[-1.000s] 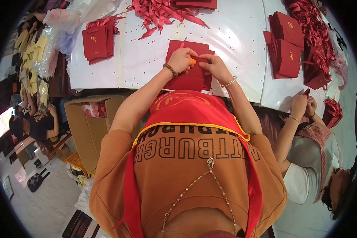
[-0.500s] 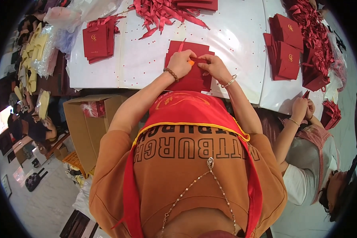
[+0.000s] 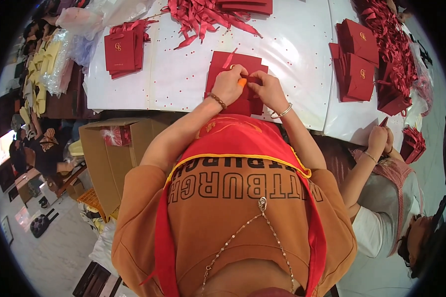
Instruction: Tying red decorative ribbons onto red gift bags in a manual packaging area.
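Flat red paper bags lie in a small stack on the white-covered table in front of me. My left hand is closed over them in a pinch, with the end of a red ribbon sticking up beyond its fingers. A small orange piece shows at its thumb; whether it is a finger cover or a tool I cannot tell. My right hand is closed close beside it, pinching a dark red strip, apparently ribbon, at the bag. The fingertips partly hide the ribbon and the bag's edge.
Loose red ribbons pile up at the far middle. Finished-looking red bags lie left, more bags right. A cardboard box stands below the table's left edge. At the right a co-worker's hands hold a red piece.
My left hand has shifted slightly right and down, its wrist turning, and more of the orange piece shows. The ribbon end leans further right. My right hand stays close, slightly lower.
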Motion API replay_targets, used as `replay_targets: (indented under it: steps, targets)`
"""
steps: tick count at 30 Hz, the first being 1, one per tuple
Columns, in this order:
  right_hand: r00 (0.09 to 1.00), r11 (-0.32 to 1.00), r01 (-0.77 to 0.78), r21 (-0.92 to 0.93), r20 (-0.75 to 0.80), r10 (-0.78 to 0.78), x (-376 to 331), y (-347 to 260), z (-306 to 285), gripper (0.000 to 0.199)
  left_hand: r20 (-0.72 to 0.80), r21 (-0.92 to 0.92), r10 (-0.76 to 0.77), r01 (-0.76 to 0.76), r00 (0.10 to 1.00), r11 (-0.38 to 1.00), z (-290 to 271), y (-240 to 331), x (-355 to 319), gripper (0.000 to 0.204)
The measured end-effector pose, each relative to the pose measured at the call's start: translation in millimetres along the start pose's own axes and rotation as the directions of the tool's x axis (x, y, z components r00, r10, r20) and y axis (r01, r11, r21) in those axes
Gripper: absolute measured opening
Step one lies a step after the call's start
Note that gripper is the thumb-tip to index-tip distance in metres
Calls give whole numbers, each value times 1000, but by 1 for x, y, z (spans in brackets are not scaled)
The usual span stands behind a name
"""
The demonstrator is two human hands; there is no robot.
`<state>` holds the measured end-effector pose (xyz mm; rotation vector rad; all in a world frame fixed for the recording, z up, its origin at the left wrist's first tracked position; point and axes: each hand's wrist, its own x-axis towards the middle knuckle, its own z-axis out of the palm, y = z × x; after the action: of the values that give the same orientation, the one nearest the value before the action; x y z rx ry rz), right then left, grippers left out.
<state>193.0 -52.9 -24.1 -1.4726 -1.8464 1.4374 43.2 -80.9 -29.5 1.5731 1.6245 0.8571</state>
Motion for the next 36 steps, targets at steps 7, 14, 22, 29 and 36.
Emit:
replay_targets:
  steps: [7, 14, 22, 29, 36]
  targets:
    - [885, 874, 444, -198, -54, -462, -5, -7, 11, 18, 449, 417, -33, -176, 893, 892, -51, -4, 57, 20]
    - [858, 845, 481, -234, -72, -508, -9, -9, 15, 15, 818, 261, -249, 52, 518, 964, -51, 5, 76, 18]
    - [854, 850, 489, -197, -90, -512, -15, -13, 12, 16, 265, 135, -78, 43, 961, 990, -50, -12, 67, 25]
    - [861, 857, 479, -190, -87, -500, -14, -14, 14, 17, 345, -28, -287, 315, 894, 949, -41, -20, 66, 19]
    - [876, 864, 483, -139, 71, -478, -17, -12, -5, 17, 229, -719, -439, 455, 869, 525, -70, -9, 94, 8]
